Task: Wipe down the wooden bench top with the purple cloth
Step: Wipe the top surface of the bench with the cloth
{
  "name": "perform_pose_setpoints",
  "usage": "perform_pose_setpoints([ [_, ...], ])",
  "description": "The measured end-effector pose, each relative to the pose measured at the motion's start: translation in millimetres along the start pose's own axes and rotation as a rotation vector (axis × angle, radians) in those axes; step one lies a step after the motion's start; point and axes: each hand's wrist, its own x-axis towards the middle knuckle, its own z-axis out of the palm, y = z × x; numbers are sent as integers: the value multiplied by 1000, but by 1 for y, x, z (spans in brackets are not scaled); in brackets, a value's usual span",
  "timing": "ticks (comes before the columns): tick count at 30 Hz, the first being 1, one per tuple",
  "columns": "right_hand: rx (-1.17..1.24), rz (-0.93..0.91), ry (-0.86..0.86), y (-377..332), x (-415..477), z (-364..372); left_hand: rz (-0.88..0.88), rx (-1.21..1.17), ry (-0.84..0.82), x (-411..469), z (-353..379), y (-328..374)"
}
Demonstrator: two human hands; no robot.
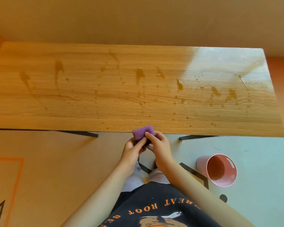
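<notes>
A long wooden bench top [105,104] stretches across the view, marked with several brown splashes and drips from left to right. The purple cloth [142,132], folded into a small pad, hovers just in front of the bench's near edge at the middle. My left hand [133,151] grips the cloth from below and my right hand [159,145] pinches it from the right side. Both hands are off the bench surface.
A pink bucket [220,171] stands on the floor at the right, below the bench's near edge. Black bench legs [82,133] show under the front edge. A wall runs behind the bench. Tape lines mark the floor.
</notes>
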Motion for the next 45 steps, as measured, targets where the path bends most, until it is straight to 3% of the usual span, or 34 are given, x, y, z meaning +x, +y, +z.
perform_pose_setpoints([
  [3, -514, -194, 11, -5, 7, -9, -15, -364, 154, 8, -9, -2],
  [5, -839, -466, 32, -9, 16, -16, -22, -508, 289, 14, -22, -2],
  [9, -1273, -956, -110, -23, 41, -17, 4, -312, 416, 14, -47, -17],
  [15, -1676, -1069, -366, -37, 80, -13, -29, -285, 343, 24, -26, -38],
  [21, -1722, -1099, -379, -33, 93, -18, 9, -475, 349, 38, -11, -31],
  [26, -1714, -1157, -366, -27, 95, -20, 59, -708, 529, 39, -63, -15],
  [29, -1709, -1188, -344, -25, 96, -20, 82, -701, 563, 38, -70, -12],
  [36, -1711, -1195, -349, -28, 98, -19, 81, -452, 454, 36, 0, -35],
  [41, -1703, -1208, -337, -23, 96, -20, 127, -644, 655, 36, -49, -12],
  [45, -1726, -1190, -330, -27, 97, -19, 145, -603, 704, 38, -90, 9],
])
